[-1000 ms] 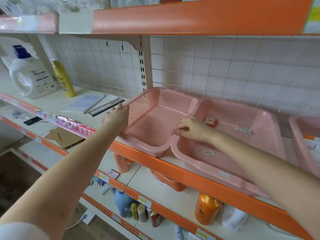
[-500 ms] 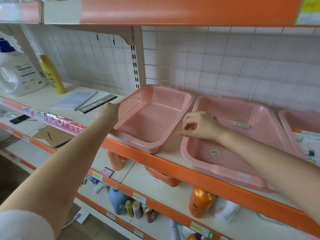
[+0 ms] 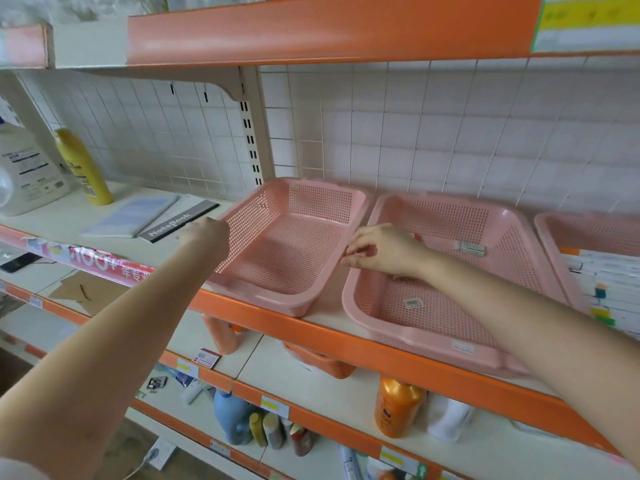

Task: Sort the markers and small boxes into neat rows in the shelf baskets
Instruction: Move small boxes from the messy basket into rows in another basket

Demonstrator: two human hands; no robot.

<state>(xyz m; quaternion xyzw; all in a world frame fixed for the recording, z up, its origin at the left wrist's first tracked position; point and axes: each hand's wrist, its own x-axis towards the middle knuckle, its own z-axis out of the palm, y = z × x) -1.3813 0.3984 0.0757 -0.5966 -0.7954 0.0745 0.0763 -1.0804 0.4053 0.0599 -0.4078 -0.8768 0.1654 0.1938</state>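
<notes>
- Nearest, on the lower shelf under the arms, stand an orange bottle (image 3: 398, 407) and some smaller bottles; they play no part in the sorting.
- On the orange-edged shelf (image 3: 263, 317) above, the left hand (image 3: 207, 233) is curled at the left rim of the empty basket (image 3: 277, 299) and seems to grip it.
- The right hand (image 3: 381, 251) lies over the left rim of the middle basket (image 3: 433, 341), its fingers curled and their tips at the empty basket's right rim. Whether it pinches that rim I cannot tell.
- Step in hand, as I judge it: squaring the empty basket beside its neighbour — no item is being carried yet.
- In the middle basket a small box (image 3: 471, 248) lies towards the back, with something red half hidden behind the right hand and a barcode label (image 3: 414, 303) on the mesh floor.
- The markers (image 3: 602, 271) lie in a third basket (image 3: 554, 230) at the far right, partly out of view.
- Next move: free the right hand and reach for the small box or the markers, then lay them parallel.
- In the way: a notebook (image 3: 169, 225) just beside the left hand limits any leftward slide. A yellow bottle (image 3: 81, 168) stands further back.
</notes>
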